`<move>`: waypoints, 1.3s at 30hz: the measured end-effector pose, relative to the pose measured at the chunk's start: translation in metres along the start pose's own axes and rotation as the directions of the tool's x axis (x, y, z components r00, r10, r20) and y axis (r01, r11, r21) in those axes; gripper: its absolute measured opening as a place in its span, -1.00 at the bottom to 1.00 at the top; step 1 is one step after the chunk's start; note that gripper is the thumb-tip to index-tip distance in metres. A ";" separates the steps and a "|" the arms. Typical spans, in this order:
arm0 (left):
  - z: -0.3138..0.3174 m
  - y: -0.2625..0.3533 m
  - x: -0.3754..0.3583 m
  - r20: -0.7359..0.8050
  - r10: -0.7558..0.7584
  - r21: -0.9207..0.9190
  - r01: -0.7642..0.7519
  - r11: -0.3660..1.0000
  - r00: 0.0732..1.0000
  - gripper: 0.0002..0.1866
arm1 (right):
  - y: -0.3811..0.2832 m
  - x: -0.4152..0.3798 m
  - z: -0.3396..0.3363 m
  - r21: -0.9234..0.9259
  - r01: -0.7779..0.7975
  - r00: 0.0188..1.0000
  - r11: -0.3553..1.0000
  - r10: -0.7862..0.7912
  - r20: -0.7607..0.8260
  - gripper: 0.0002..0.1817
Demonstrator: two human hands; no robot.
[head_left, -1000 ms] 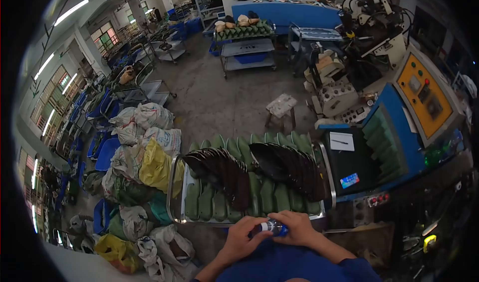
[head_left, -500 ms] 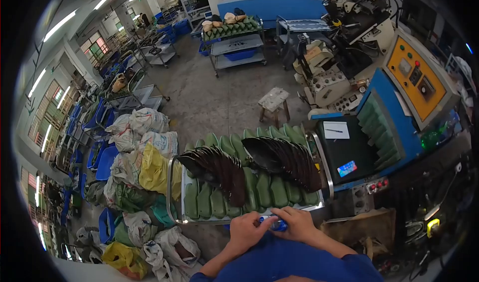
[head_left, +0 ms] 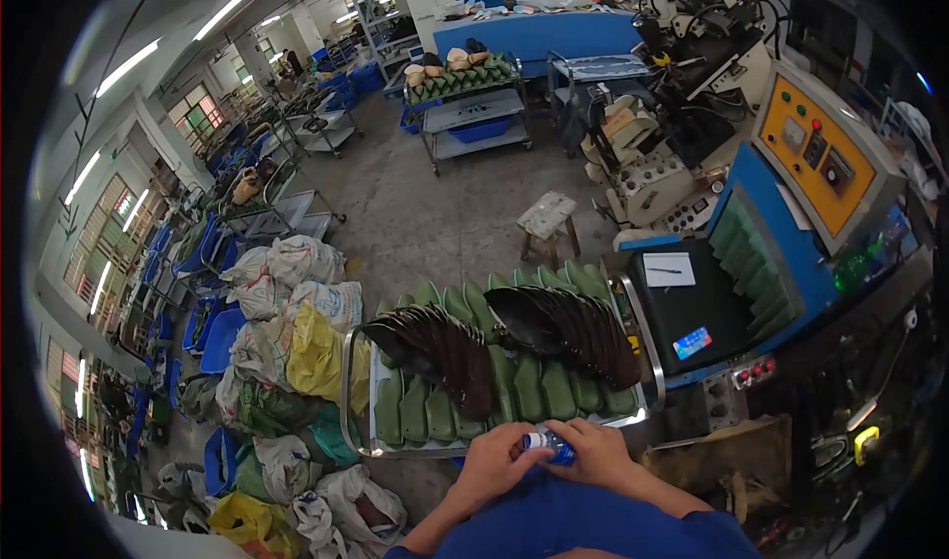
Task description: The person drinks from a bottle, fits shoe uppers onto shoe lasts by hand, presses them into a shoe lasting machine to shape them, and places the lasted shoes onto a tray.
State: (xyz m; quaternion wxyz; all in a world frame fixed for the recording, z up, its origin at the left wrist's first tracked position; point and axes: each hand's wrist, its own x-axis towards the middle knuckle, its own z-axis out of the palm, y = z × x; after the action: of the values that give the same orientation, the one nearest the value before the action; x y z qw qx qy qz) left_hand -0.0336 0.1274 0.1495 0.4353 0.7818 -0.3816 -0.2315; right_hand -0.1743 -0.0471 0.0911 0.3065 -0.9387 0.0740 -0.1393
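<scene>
Close to my body, a small bottle (head_left: 561,450) with a blue label and a white cap (head_left: 534,441) is between my hands. My right hand (head_left: 596,450) is wrapped round the bottle's body. The fingers of my left hand (head_left: 499,460) are closed at the cap end. Just beyond my hands stands a metal-railed cart (head_left: 353,391) bearing rows of green shoe lasts (head_left: 440,416). Two stacks of dark shoe uppers, a left one (head_left: 445,351) and a right one (head_left: 573,327), lie on top of the lasts.
Right of the cart is a blue machine with a yellow control panel (head_left: 820,149); a notepad (head_left: 669,269) and a phone (head_left: 692,343) lie on its black surface. Sacks (head_left: 321,356) are piled at the left. A stool (head_left: 547,215) stands beyond the cart.
The bottle is now tilted with its cap and label more visible between my hands. The view has shifted slightly, so the surroundings appear a little lower and further right.
</scene>
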 end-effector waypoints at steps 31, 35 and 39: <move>-0.011 -0.003 0.004 0.028 0.202 -0.055 -0.200 0.978 0.979 -0.66 | -0.003 -0.006 -0.003 -0.007 -0.039 0.999 0.999 0.039 0.012 -0.26; -0.011 -0.023 0.009 0.238 0.079 0.126 -0.111 0.986 0.968 -0.67 | 0.002 -0.008 0.001 0.007 -0.024 1.000 1.000 0.024 0.001 -0.26; -0.004 -0.008 0.007 0.084 0.248 0.009 -0.249 0.968 0.965 -0.67 | 0.004 -0.010 0.001 0.026 -0.043 0.999 0.999 0.042 0.011 -0.24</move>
State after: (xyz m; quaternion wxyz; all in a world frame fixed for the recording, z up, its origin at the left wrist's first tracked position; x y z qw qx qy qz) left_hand -0.0234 0.1265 0.1449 0.4371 0.7220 -0.4964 -0.2032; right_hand -0.1839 -0.0475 0.0858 0.3220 -0.9335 0.0906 -0.1290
